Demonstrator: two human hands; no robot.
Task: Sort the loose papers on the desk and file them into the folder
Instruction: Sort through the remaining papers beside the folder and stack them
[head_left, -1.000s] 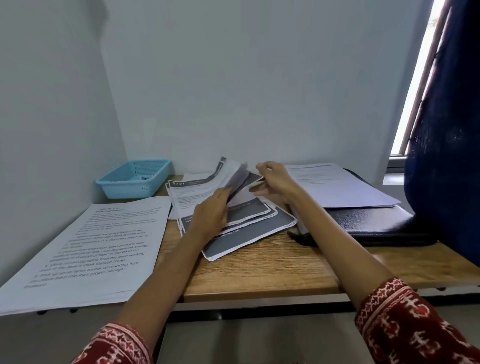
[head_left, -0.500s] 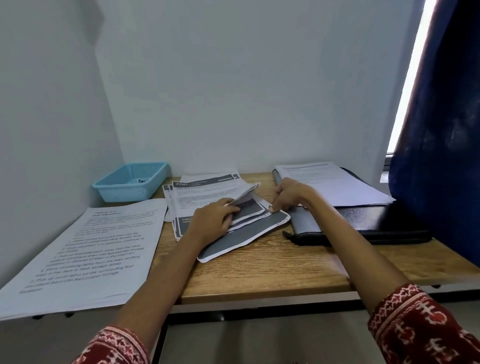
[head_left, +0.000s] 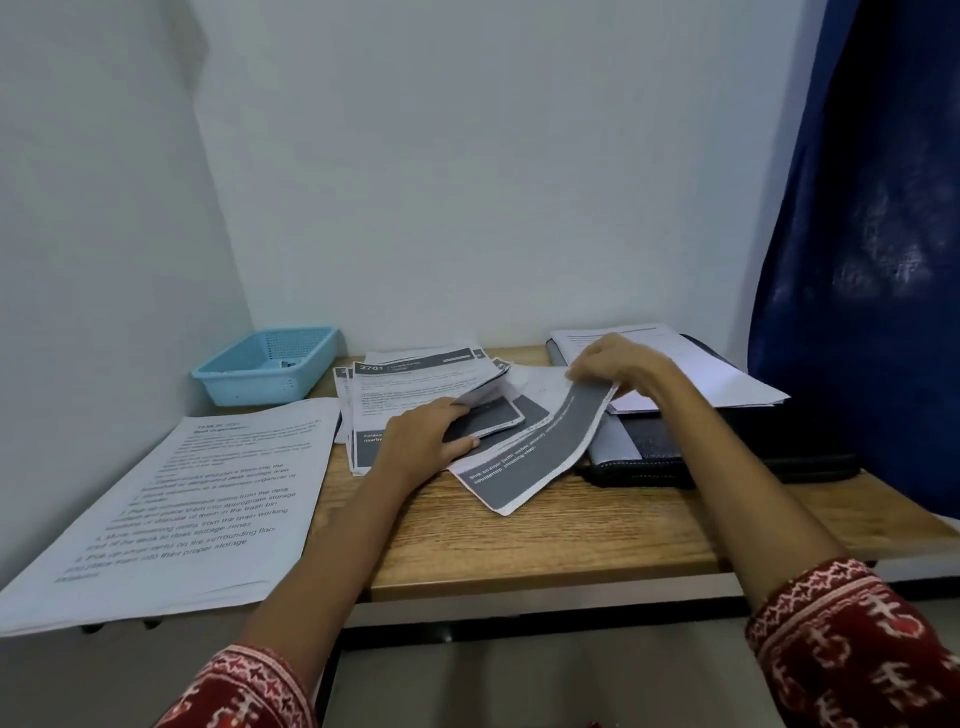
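Several grey-banded printed sheets (head_left: 415, 395) lie fanned mid-desk under the left hand (head_left: 423, 434), fingers gripping their edge. At two o'clock, the right hand (head_left: 615, 364) pinches one sheet (head_left: 540, 457), beside the black folder (head_left: 727, 447)

basket (head_left: 265, 366) light blue | folder (head_left: 727, 447) black | curtain (head_left: 872, 249) navy | sleeves (head_left: 852, 639) red-white patterned
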